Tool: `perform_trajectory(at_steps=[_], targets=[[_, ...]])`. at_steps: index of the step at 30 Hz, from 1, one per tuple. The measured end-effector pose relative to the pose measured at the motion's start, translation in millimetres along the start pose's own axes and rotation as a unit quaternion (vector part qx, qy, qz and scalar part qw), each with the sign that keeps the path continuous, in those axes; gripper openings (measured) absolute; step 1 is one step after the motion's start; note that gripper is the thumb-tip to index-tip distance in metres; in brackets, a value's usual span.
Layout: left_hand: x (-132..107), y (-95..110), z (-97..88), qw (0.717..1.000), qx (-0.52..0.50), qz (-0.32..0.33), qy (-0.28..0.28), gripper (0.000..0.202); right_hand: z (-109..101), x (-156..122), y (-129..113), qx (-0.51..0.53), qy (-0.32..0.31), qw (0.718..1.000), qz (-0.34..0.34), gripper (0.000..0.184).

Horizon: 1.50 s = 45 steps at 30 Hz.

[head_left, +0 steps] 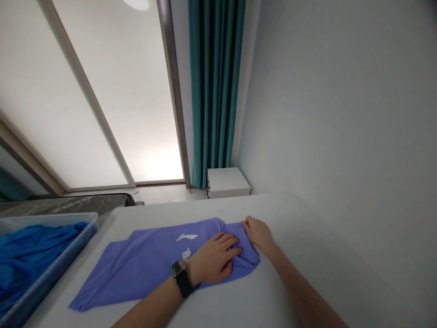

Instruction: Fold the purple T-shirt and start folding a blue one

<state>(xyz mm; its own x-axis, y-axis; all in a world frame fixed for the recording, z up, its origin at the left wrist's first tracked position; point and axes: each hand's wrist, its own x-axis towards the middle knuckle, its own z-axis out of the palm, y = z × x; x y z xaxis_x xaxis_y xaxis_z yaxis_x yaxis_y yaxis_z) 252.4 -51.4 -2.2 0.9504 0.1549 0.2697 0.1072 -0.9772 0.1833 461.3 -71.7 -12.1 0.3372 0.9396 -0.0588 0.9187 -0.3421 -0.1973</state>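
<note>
One purple shirt (pixel 143 259) lies flattened on the counter (pixel 246 305), directly beneath the left fingers (pixel 235 252), extending mostly leftward of them. Left fingers: slightly spread, resting on the fabric, without grip. Right fingers (pixel 246 226): curled closed, pinching the shirt's far-right edge.

Purple garment (pixel 146 264): white logo and white lettering showing, folded into a long strip, laid sideways across white surface (pixel 235 310). Mostly flat, right end wrinkled.
</note>
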Motion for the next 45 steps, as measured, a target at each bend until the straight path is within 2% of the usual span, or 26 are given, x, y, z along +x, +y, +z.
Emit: perform_trajectory(at_steps=[4, 8, 12, 16, 20, 23, 26, 29, 33, 40, 45], targets=[[-0.1, -0.2, 0.8, 1.0, 0.001, -0.005, 0.0, 0.04, -6.2, -12.2, 6.2, 0.011, -0.006, 1.0, -0.002, 0.043], [1.1, -1.8, 1.1, 1.0, 0.004, 0.0, -0.008, 0.04, -5.3, -40.7, 9.6, 0.017, -0.011, 0.999, -0.026, 0.047], [4.4, -3.9, 0.4, 1.0, 0.012, 0.005, -0.018, 0.037, 3.5, -65.6, 9.4, -0.018, 0.018, 0.998, -0.052, 0.036], [10.0, -6.8, -0.8, 0.999, 0.017, 0.012, -0.026, 0.025, 10.6, -74.3, 12.0, -0.023, 0.053, 0.997, -0.06, 0.027], [20.8, -11.3, -2.0, 0.999, 0.025, 0.012, -0.028, 0.013, 11.5, -76.9, 19.7, 0.067, 0.09, 0.987, -0.112, 0.014], [31.7, -15.1, -3.6, 0.999, 0.032, 0.015, -0.029, 0.007, 10.1, -83.8, 25.3, 0.154, 0.12, 0.962, -0.188, 0.021], [40.8, -18.4, -3.9, 0.998, 0.04, 0.023, -0.034, 0.007, 10.0, -95.1, 28.7, 0.185, 0.115, 0.949, -0.226, 0.029], [45.2, -21.2, -0.9, 0.997, 0.047, 0.032, -0.049, 0.009, 12.2, -105.4, 30.7, 0.197, 0.094, 0.951, -0.218, 0.026], [45.3, -24.4, 3.0, 0.997, 0.043, 0.028, -0.048, 0.007, 16.7, -110.9, 29.5, 0.21, 0.084, 0.955, -0.192, 0.011], [43.5, -29.6, -4.1, 0.998, 0.039, 0.007, -0.044, 0.009, 28.2, -109.5, 16.4, 0.173, 0.119, 0.967, -0.141, 0.013], [41.6, -28.5, 3.0, 0.997, 0.066, 0.001, -0.031, 0.011, 31.0, -108.9, 15.2, 0.128, 0.15, 0.973, -0.121, 0.015]])
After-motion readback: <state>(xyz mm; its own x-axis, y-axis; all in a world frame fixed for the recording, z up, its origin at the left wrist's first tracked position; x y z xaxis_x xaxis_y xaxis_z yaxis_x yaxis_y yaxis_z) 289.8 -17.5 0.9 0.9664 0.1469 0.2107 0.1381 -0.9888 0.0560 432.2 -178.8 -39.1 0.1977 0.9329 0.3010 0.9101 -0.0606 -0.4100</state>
